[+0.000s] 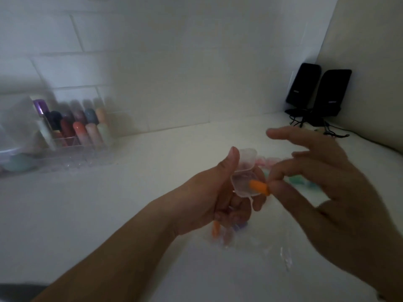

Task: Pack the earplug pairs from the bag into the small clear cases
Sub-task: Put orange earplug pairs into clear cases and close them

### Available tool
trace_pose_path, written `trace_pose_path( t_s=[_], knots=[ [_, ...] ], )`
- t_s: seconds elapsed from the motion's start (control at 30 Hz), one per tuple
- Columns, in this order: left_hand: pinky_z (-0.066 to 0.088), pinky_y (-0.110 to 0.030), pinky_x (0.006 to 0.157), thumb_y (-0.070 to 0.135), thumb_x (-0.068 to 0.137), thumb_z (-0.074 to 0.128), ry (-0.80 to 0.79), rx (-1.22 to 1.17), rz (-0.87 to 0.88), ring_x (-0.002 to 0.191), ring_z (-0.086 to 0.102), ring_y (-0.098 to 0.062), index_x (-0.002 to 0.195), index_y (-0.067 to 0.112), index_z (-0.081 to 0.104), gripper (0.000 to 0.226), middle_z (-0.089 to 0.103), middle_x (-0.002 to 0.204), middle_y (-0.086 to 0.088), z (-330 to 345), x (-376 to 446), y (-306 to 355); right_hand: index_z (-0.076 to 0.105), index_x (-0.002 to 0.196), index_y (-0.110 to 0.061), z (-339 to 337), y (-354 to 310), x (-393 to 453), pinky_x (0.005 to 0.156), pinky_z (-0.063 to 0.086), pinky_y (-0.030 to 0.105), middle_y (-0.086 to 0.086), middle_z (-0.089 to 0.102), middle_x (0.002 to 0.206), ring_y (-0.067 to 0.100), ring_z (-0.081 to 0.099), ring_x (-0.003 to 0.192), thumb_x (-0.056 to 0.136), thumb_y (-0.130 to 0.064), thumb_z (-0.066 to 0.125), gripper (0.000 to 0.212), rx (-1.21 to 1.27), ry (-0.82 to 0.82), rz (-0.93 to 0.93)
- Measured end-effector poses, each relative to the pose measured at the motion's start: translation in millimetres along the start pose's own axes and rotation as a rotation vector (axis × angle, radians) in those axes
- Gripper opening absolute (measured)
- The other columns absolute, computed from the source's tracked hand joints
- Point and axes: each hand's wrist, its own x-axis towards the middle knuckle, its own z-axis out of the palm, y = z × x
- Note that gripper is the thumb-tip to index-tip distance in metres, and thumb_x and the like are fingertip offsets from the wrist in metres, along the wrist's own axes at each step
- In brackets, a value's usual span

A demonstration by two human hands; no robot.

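**Orange earplug at the mouth of an open clear case**

Head view: the left hand (209, 192) holds a small clear case (244, 182) above the white counter (109, 203), thumb up along the case's left side and fingers curled beneath it. The case's lid stands open, tilted up and away. The right hand (327, 182) pinches an orange earplug (259, 187) between thumb and forefinger, its rounded tip lying over the case's open half; the other fingers spread loosely upward. So the left grip is closed round the case, the right grip closed on the plug.

Below the left hand lies a clear bag (250, 240) on the counter, blurred, with another orange plug (216, 232) and a purplish one showing near it. Pink and teal shapes behind the hands are too blurred to name.

At far left stands a clear organiser (65, 149) of coloured tubes against the tiled wall. Two black speakers (318, 90) sit in the far right corner, cables trailing.
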Motion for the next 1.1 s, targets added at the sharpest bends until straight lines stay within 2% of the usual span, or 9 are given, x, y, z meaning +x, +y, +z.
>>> trace_pose_path(
  t_s=[0.1,0.33,0.57,0.67,0.83,0.9,0.97,1.03,1.1],
  knots=[
    [0.019,-0.028,0.047,0.067,0.085,0.024,-0.021,0.054,0.021,0.052,0.051,-0.007,0.105,0.028,0.064,0.059,0.06,0.073,0.005,3,-3,1,0.07,0.081,-0.017,18,-14,-2,0.105,0.034,0.03,-0.003,0.049,0.136,0.024,0.044,0.128,0.09,-0.026,0.057,0.018,-0.082,0.049,-0.067],
    [0.015,-0.032,0.048,0.062,0.091,0.012,-0.002,0.068,-0.023,0.051,0.045,-0.009,0.105,0.019,0.057,0.064,0.058,0.07,0.006,4,-4,2,0.072,0.082,-0.005,22,-11,3,0.103,0.032,0.027,0.004,0.051,0.13,0.03,0.049,0.119,0.089,-0.018,0.06,0.019,-0.207,0.189,-0.099],
    [0.014,-0.031,0.048,0.068,0.083,0.028,0.043,0.041,-0.023,0.051,0.045,-0.012,0.113,0.011,0.054,0.07,0.05,0.073,-0.005,4,-4,1,0.073,0.08,-0.012,29,-8,2,0.105,0.036,0.036,0.006,0.054,0.135,0.029,0.046,0.127,0.085,-0.019,0.066,0.011,-0.184,0.042,-0.089],
    [0.018,-0.026,0.046,0.066,0.086,0.025,0.065,0.015,-0.011,0.05,0.043,-0.013,0.104,0.014,0.058,0.065,0.052,0.073,-0.005,2,-3,1,0.072,0.081,-0.015,21,-8,3,0.103,0.038,0.039,0.003,0.055,0.132,0.028,0.047,0.125,0.084,-0.027,0.063,0.016,-0.079,0.047,-0.057],
    [0.026,-0.02,0.045,0.072,0.081,0.033,0.156,-0.029,-0.013,0.054,0.043,-0.017,0.092,0.017,0.057,0.061,0.054,0.073,-0.006,-7,-1,4,0.061,0.079,-0.028,-8,10,7,0.098,0.038,0.038,-0.006,0.055,0.129,0.019,0.049,0.123,0.081,-0.04,0.056,0.013,-0.042,0.122,0.173],
    [0.025,-0.021,0.047,0.071,0.08,0.037,0.226,-0.053,-0.001,0.054,0.042,-0.016,0.087,0.019,0.059,0.056,0.053,0.071,-0.004,-11,0,6,0.058,0.071,-0.035,-18,24,7,0.099,0.034,0.039,-0.011,0.055,0.128,0.019,0.045,0.124,0.077,-0.038,0.061,0.008,-0.075,-0.009,0.255],
    [0.018,-0.026,0.051,0.064,0.08,0.045,0.319,-0.088,0.014,0.054,0.039,-0.015,0.083,0.02,0.06,0.047,0.05,0.069,-0.002,-14,1,8,0.061,0.066,-0.043,-22,40,3,0.107,0.029,0.044,-0.021,0.048,0.132,0.016,0.033,0.133,0.078,-0.035,0.07,0.017,-0.122,-0.314,0.282],
    [0.013,-0.029,0.053,0.057,0.081,0.053,0.422,-0.12,0.038,0.052,0.036,-0.015,0.082,0.02,0.056,0.036,0.048,0.068,-0.001,-16,2,8,0.066,0.077,-0.051,-19,47,-5,0.117,0.016,0.041,-0.042,0.024,0.14,0.001,0.009,0.143,0.077,-0.045,0.068,0.006,-0.115,-0.607,0.282],
    [0.012,-0.03,0.055,0.052,0.081,0.053,0.533,-0.156,0.058,0.051,0.035,-0.015,0.082,0.02,0.052,0.032,0.046,0.068,-0.001,-17,4,5,0.06,0.095,-0.065,-15,50,-10,0.119,0.005,0.033,-0.052,0.002,0.141,-0.013,-0.014,0.14,0.078,-0.058,0.061,0.018,-0.054,-0.772,0.275]
  ],
)
